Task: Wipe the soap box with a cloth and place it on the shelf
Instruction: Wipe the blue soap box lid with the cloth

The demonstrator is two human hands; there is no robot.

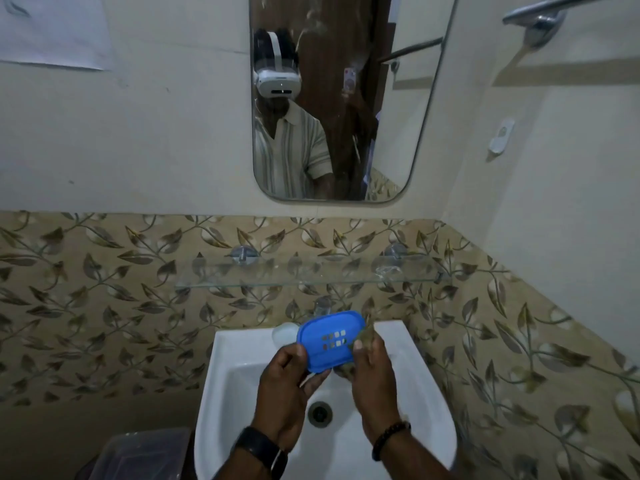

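We hold the blue slotted plastic soap box (330, 339) above the white ceramic basin (235, 368), left hand (289, 386) gripping its edge, right hand (372, 372) pressing a drab cloth (363, 336) to it. Wiping seems underway; next, lift it to the clear glass shelf (304, 271) above the basin.

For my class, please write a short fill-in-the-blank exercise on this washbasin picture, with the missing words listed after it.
1. The left hand holds a soap box whose colour is ____.
2. The right hand presses a ____ against the soap box.
3. Both hands work above the white ____.
4. The glass shelf is fixed below the ____ on the wall.

Missing words: blue; cloth; sink; mirror
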